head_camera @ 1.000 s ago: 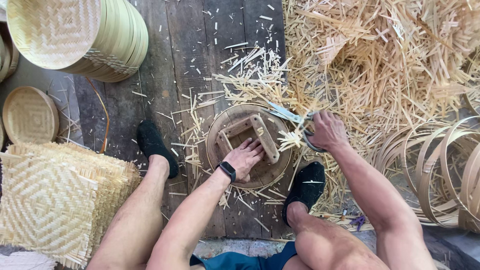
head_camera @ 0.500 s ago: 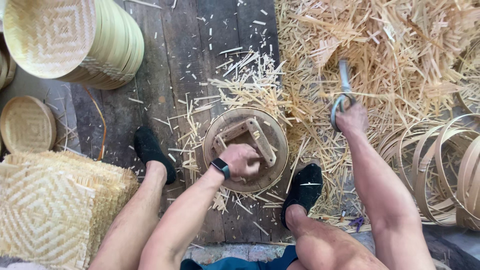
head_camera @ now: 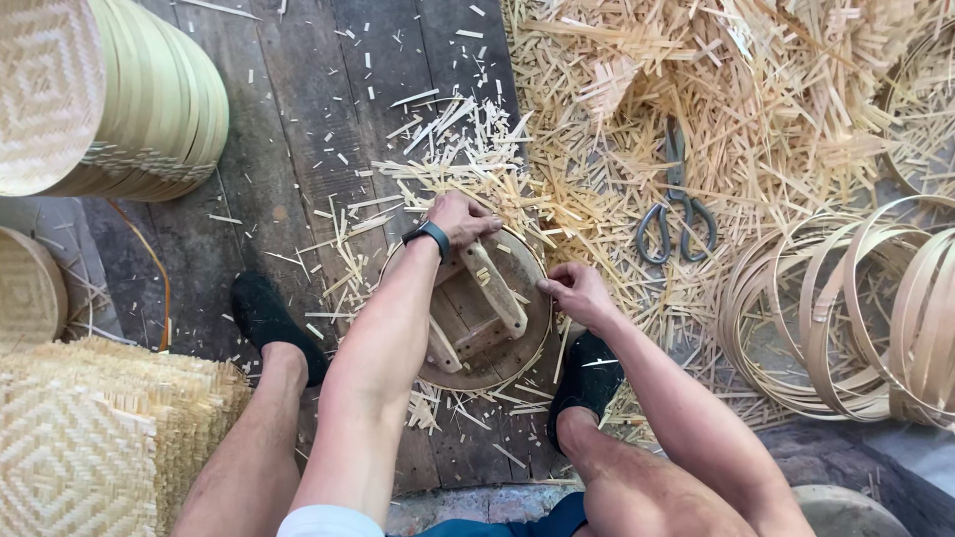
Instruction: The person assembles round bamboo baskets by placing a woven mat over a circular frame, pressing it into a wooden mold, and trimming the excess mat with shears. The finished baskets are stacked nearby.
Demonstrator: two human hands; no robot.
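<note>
A round bamboo steamer frame (head_camera: 476, 336) with wooden cross bars lies on the plank floor between my feet. My left hand (head_camera: 460, 219), with a dark watch on the wrist, grips the frame's far rim. On the right side of the rim, my right hand (head_camera: 575, 291) pinches the edge with curled fingers. A pair of scissors (head_camera: 676, 211) lies apart on the bamboo strips to the upper right, held by neither hand.
Bamboo strip offcuts (head_camera: 696, 89) cover the upper right. Bamboo hoops (head_camera: 856, 318) are stacked at right. A stack of woven lids (head_camera: 109, 99) stands at upper left, woven mats (head_camera: 90, 438) at lower left. My black shoes (head_camera: 264, 313) flank the frame.
My right hand put the scissors down on the strips and came back to the frame's right rim. My left hand moved from the frame's middle to its far rim.
</note>
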